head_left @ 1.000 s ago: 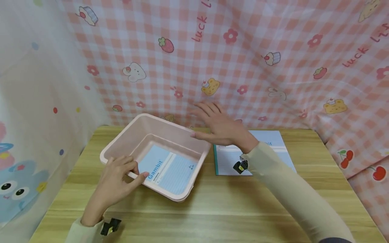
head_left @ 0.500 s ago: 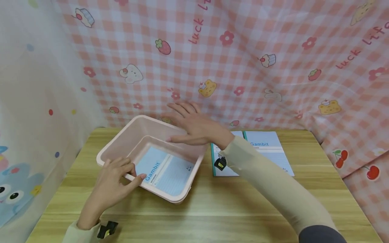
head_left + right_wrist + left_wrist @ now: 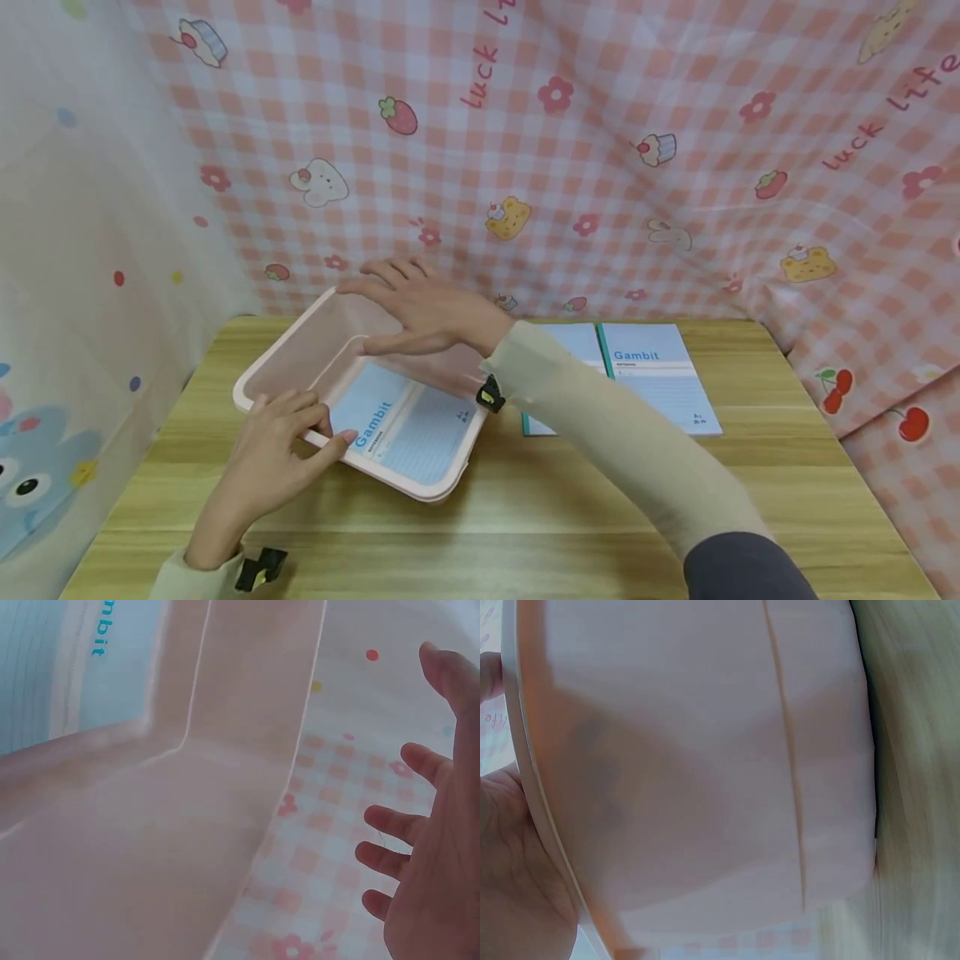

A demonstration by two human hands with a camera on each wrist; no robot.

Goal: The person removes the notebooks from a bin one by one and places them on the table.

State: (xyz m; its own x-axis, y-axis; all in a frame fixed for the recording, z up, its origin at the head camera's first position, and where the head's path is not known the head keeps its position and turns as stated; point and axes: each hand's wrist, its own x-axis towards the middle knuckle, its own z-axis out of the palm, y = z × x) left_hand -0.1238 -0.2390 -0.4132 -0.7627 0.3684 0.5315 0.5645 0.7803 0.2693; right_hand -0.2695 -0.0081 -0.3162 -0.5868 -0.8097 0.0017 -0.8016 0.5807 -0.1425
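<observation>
A pale pink plastic bin (image 3: 281,354) sits at an angle on the left half of the table, with a light blue Gambit notebook (image 3: 408,425) lying flat inside. At its near left rim, my left hand (image 3: 281,450) holds on with curled fingers and thumb. The left wrist view shows the palm (image 3: 525,877) against the rim and the bin's outer wall (image 3: 682,787). Over the bin's far side hovers my right hand (image 3: 427,308), fingers spread and holding nothing. In the right wrist view its fingers (image 3: 394,825) point toward the bin's rim, apart from it.
Two more blue notebooks with green spines lie side by side right of the bin; the right one (image 3: 660,392) shows fully, while my right sleeve (image 3: 600,408) partly covers the left one (image 3: 573,337). A checked pink cloth (image 3: 570,167) hangs behind the wooden table (image 3: 570,517).
My right hand has moved left, from beside the bin's far right corner to above its far side. The left hand keeps its hold on the rim, and the bin stays in place.
</observation>
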